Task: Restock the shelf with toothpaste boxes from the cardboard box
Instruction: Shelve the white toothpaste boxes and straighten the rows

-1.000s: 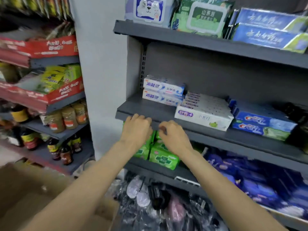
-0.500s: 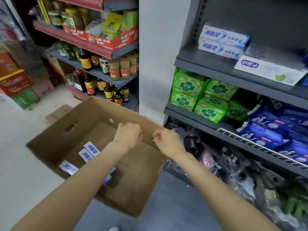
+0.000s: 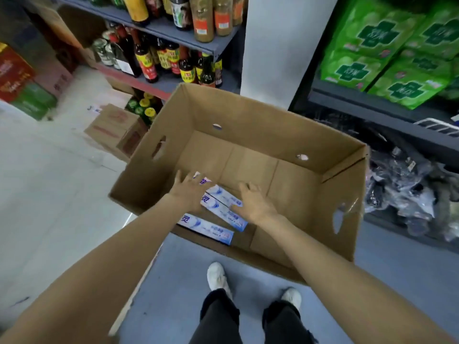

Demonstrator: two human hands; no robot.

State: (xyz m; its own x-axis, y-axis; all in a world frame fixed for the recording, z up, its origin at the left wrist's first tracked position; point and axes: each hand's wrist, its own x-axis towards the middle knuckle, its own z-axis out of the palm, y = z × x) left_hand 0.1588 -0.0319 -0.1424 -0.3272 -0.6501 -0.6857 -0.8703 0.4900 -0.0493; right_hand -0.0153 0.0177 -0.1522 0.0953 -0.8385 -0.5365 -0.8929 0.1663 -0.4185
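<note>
we cannot read the print on the toothpaste boxes (image 3: 218, 211), because it is blurred. the left hand (image 3: 190, 192) covers the left ends of two boxes, and the left forearm (image 3: 139, 234) hides the end of the nearest box (image 3: 208, 228). we cannot tell if the right hand (image 3: 253, 203) touches a box. the green packs (image 3: 387, 53) on the shelf (image 3: 372, 105) are cut by the top and right edges. the bottle labels (image 3: 146, 63) are too small to read.

dark sauce bottles (image 3: 159, 62) and jars (image 3: 208, 18) fill grey shelves at far left. green packs (image 3: 387, 50) are stacked on a shelf at far right, with dark plastic-wrapped goods (image 3: 407, 184) below them. a small closed carton (image 3: 116, 130) sits on the pale floor (image 3: 49, 184). white shoes (image 3: 218, 278) and dark trousers (image 3: 221, 319) show near.
</note>
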